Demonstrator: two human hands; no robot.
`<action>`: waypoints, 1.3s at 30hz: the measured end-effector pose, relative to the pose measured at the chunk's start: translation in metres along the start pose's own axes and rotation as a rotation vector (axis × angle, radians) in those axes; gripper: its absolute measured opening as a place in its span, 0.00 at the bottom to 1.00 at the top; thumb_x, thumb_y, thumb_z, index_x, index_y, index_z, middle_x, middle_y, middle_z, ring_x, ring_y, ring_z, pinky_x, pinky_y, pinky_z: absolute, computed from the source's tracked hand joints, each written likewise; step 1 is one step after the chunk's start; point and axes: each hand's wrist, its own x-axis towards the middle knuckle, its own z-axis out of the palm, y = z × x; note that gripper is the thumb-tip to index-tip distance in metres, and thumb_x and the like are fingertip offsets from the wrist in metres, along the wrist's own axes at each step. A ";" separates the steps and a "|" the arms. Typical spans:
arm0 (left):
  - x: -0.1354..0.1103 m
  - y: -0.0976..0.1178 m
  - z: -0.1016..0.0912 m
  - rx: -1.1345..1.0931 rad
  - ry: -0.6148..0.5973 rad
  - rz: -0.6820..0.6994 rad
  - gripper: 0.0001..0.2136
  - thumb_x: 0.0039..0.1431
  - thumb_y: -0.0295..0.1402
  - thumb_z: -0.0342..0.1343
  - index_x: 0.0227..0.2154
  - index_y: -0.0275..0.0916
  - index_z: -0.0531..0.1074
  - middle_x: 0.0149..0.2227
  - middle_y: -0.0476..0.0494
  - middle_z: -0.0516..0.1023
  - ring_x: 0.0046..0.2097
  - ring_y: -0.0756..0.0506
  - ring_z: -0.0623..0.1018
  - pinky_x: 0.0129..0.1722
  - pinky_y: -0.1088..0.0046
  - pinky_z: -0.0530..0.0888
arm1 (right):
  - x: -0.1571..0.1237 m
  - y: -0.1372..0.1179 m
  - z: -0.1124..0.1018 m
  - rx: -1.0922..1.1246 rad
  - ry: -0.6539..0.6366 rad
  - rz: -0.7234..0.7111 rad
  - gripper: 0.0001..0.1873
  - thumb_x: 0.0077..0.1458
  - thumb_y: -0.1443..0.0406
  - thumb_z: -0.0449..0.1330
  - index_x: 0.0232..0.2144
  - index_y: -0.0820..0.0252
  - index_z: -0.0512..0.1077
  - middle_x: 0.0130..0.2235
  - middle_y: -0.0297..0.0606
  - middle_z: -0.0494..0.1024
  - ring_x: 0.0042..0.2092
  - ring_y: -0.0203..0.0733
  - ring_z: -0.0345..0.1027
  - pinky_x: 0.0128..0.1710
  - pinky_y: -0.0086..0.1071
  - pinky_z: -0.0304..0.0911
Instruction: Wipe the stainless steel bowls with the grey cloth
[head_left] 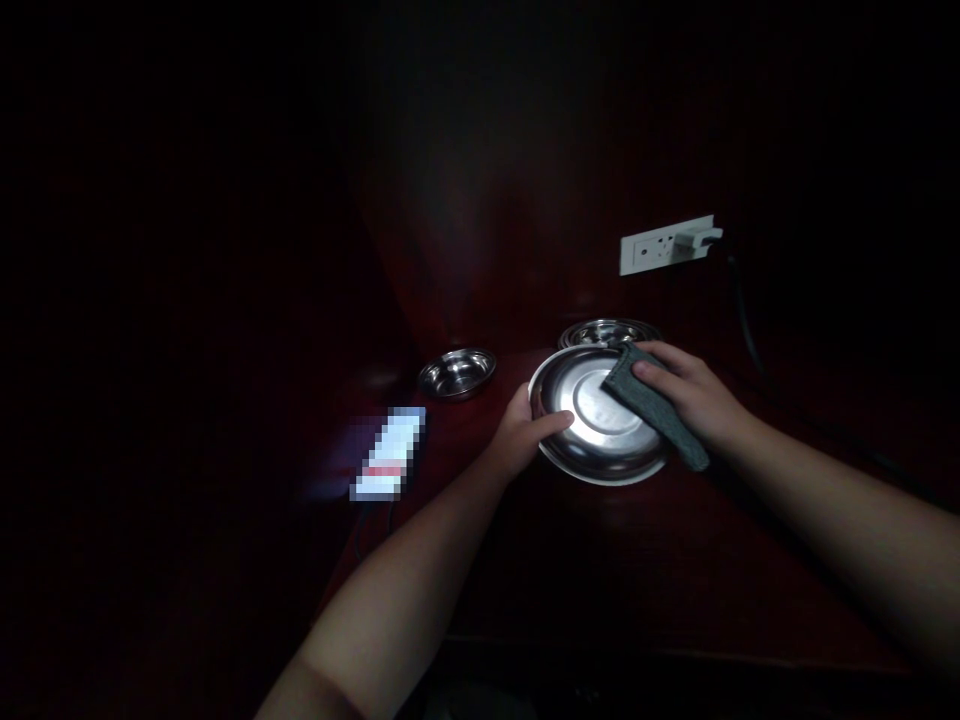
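Observation:
A shiny metal bowl (592, 450) is held up over the dark red table, its round base ring facing me. My left hand (523, 432) grips its left rim, with the thumb lying across the metal. On the bowl's right side, my right hand (686, 385) is closed on a folded grey-green cloth (652, 400), which touches the bowl near its upper right edge. The fingers of both hands are partly hidden, behind the bowl and the cloth. Just behind the held bowl stand stacked metal bowls (609, 330), partly covered by it.
Another metal bowl (459, 374) sits on the table (465, 440) to the left. Nearer me is a lit, pixelated screen (388, 455) with a cable below it. A white wall socket (666, 245) holds a plug, and a dark cable (742, 310) hangs at the right. The surroundings are very dark.

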 end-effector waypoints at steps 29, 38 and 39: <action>0.000 0.002 0.004 -0.015 -0.006 0.023 0.29 0.38 0.33 0.70 0.45 0.37 0.68 0.47 0.40 0.76 0.51 0.37 0.74 0.51 0.58 0.69 | 0.001 0.004 -0.001 0.049 -0.010 0.071 0.18 0.49 0.52 0.63 0.41 0.53 0.73 0.39 0.39 0.79 0.42 0.55 0.73 0.45 0.50 0.67; -0.001 0.006 0.005 -0.009 0.001 0.010 0.30 0.38 0.33 0.69 0.47 0.36 0.67 0.48 0.38 0.76 0.50 0.37 0.75 0.50 0.59 0.69 | 0.001 0.003 0.001 0.085 -0.015 0.102 0.20 0.46 0.54 0.65 0.42 0.52 0.72 0.39 0.38 0.78 0.42 0.54 0.73 0.44 0.48 0.67; -0.001 0.005 0.005 -0.012 0.002 0.012 0.30 0.38 0.33 0.69 0.47 0.36 0.67 0.48 0.39 0.76 0.50 0.37 0.75 0.50 0.59 0.69 | 0.000 0.003 0.001 0.090 -0.018 0.104 0.20 0.46 0.54 0.65 0.42 0.51 0.72 0.40 0.38 0.78 0.42 0.54 0.72 0.44 0.48 0.67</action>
